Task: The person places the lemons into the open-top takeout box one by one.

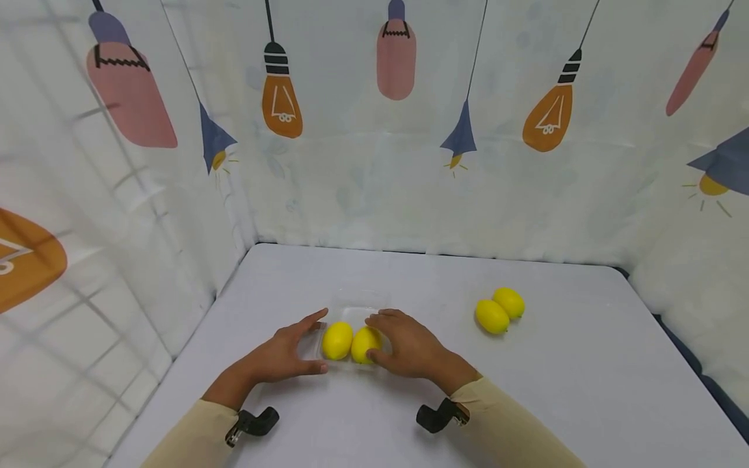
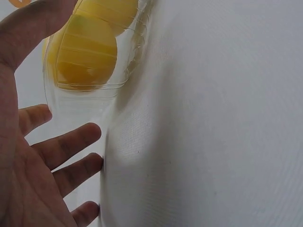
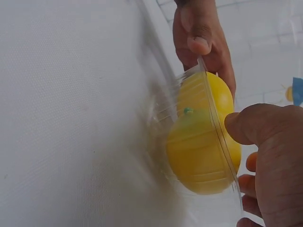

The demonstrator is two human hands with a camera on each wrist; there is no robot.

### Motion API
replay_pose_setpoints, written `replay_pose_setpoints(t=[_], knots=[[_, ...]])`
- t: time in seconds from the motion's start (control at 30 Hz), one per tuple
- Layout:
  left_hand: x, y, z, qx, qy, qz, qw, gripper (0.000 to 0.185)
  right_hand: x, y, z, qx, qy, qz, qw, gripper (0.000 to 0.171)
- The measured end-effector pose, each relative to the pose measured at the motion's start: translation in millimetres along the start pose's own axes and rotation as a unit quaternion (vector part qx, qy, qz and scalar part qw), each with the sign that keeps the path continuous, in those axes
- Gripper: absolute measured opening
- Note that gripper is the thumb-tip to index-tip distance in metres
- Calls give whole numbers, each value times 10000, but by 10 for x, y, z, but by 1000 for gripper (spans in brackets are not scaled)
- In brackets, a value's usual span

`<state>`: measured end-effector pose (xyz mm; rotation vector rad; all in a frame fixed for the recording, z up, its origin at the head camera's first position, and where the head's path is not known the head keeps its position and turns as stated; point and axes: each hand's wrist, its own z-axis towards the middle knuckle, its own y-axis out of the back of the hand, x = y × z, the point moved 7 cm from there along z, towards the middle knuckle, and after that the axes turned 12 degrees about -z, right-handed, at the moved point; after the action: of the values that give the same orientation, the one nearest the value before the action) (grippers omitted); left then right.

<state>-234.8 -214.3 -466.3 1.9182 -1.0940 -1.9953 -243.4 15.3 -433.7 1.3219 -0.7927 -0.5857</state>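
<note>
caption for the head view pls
Two hands steady a clear tray holding two lemons; two more lemons lie aside.

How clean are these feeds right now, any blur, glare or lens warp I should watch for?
Head view: even soft light, wide-angle warp bending the backdrop edges, left side smeared; the clear tray is barely visible. Left wrist view: left hand close and soft, lemons ribbed through plastic. Right wrist view: table blurred, tray rim sharp.
</note>
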Motion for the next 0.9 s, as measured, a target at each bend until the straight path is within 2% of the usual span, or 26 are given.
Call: replay_pose_setpoints(t=[0.3, 0.77, 0.9], knots=[[21, 2, 18, -1, 9, 54, 10000, 107, -213, 129, -202, -351, 67, 247, 9991, 59], [5, 6, 6, 13, 59, 126, 9999, 106, -808, 286, -591, -605, -464, 198, 9969, 58], [-2, 4, 2, 20, 108, 120, 9999, 106, -1009, 338, -696, -531, -656, 165, 9963, 60]])
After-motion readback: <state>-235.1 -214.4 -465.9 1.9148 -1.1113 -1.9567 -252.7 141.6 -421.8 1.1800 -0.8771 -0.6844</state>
